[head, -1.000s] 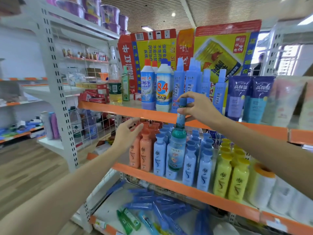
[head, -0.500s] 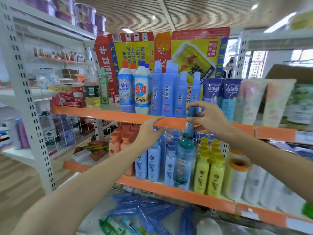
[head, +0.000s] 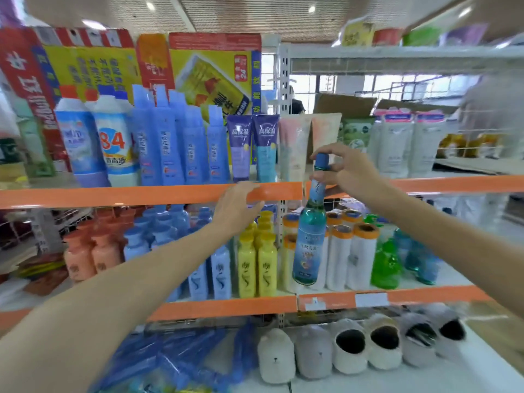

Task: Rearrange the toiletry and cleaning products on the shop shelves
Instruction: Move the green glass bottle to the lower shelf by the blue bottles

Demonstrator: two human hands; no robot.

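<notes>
Carried rightward along the shelves, the tall teal glass-look bottle with the blue cap (head: 310, 236) now hangs before white orange-capped cylinders (head: 351, 251). Right hand (head: 344, 173) pinches its cap; left hand (head: 236, 208) hovers, fingers relaxed. Likely heavy and slippery (support the body).

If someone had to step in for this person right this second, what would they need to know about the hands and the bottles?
Right hand: pinches the blue cap of a teal glass bottle, which hangs upright in front of the middle shelf.
Left hand: holds nothing, fingers relaxed by the orange edge of the upper shelf.
Nearby: yellow bottles to the bottle's left, white rolls behind it, similar teal bottles further right.
Done: bottle is picked up.
Left: set it down, likely with the teal bottles; that is a guess.
</notes>
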